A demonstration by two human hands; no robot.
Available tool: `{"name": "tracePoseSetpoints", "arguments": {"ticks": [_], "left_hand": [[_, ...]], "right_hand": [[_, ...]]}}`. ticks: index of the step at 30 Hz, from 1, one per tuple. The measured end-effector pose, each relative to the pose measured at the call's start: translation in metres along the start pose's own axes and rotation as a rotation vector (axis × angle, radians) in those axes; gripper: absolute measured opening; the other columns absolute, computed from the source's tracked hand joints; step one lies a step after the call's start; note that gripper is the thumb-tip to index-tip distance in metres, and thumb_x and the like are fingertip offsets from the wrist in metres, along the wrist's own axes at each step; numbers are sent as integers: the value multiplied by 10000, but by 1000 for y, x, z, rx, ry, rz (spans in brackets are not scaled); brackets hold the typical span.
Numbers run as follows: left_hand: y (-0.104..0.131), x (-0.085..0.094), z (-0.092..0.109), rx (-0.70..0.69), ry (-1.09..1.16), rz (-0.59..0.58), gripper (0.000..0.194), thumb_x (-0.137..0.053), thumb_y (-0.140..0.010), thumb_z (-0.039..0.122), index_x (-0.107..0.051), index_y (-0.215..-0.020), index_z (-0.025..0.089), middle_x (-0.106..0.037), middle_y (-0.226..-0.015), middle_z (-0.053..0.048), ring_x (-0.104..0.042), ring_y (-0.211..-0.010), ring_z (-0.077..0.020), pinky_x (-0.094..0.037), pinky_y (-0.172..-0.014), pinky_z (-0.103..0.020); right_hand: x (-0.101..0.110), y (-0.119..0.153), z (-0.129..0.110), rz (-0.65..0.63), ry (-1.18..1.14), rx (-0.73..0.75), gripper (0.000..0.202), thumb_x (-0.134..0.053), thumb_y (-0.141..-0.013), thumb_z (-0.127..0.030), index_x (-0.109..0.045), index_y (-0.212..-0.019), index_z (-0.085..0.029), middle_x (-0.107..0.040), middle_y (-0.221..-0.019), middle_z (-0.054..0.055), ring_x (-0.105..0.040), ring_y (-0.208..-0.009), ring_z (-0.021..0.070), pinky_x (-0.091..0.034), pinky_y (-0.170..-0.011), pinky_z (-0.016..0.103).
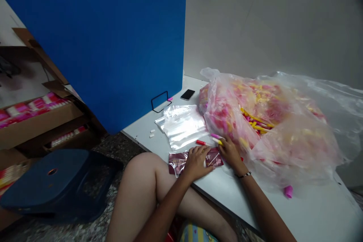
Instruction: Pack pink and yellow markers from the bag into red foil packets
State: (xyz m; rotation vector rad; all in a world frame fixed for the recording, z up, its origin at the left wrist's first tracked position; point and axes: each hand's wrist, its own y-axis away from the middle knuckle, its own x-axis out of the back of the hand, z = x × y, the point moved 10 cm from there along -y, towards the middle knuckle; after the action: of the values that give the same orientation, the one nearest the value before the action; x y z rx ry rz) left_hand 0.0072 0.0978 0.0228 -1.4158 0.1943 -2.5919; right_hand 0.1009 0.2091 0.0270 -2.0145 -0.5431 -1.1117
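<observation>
**One pouch in hand, a heap of markers left**

Left hand pressed flat, fingers spread, on a small maroon pouch at the near edge of the white surface, lower centre of frame. Right hand just beside it, fingertips curled loosely by a yellow marker and a pink marker; whether anything is pinched in that grip cannot be told. A red marker lying loose just above the pouch.

Judged barely begun: only this one pouch seen at the hands, contents unclear through the glare. Plenty left (the big clear bag at right centre bulges with pink and yellow markers).

Above the pouch, a stack of clear sleeves. Further back, a phone beside the blue divider, upper left. A stray pink cap at lower right. The sagging bag crowds the right hand's side.
</observation>
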Motion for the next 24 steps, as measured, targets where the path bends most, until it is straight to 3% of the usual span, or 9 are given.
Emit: {"name": "tracePoseSetpoints", "arguments": {"ticks": [5,9,13,16,18,24], "left_hand": [[-1,1,1,-1,-2,-6,732,-713,-692,471,-439,-1341,275,-475,-1385,-39,-417,-1244,-270,-295,-1056,-445],[0,1,1,4,4,-12,739,-710,-696,474,-422,-1353,293,-466,-1391,-32,-408,-1253,-271,-290,-1063,-446],[0,-1,0,-1,7,-9,736,-714,-694,470,-427,-1346,286,-468,-1384,-32,-411,-1250,-266,-295,-1061,-445],[0,-1,1,-7,7,-3,735,-720,-686,465,-435,-1338,280,-470,-1381,-33,-417,-1242,-266,-302,-1056,-447],[-1,-1,1,-6,4,-7,729,-714,-691,466,-436,-1338,280,-470,-1380,-37,-418,-1240,-269,-300,-1057,-449],[-1,-2,-1,8,7,-21,723,-711,-694,467,-438,-1339,290,-464,-1388,-34,-409,-1249,-273,-289,-1065,-450]], "right_hand": [[8,0,3,32,7,-43,289,-368,-943,-315,-600,-1048,-177,-562,-1050,115,-564,-915,229,-475,-806,358],[27,5,1,150,-37,-76,320,-349,-934,-364,-596,-980,-166,-576,-995,129,-531,-963,264,-438,-858,412],[46,17,20,320,-376,-325,279,-369,-914,-405,-541,-961,-191,-574,-814,58,-533,-743,199,-448,-699,337],[41,21,23,354,-791,-426,278,-436,-885,-410,-448,-1096,-229,-562,-764,-2,-465,-572,138,-405,-541,264],[35,21,21,346,-1011,-439,293,-493,-851,-404,-421,-1086,-243,-565,-768,-16,-445,-538,116,-384,-502,238],[23,22,29,360,-1198,-494,170,-525,-793,-364,-465,-807,-205,-547,-709,-9,-496,-583,115,-413,-560,244]]}}
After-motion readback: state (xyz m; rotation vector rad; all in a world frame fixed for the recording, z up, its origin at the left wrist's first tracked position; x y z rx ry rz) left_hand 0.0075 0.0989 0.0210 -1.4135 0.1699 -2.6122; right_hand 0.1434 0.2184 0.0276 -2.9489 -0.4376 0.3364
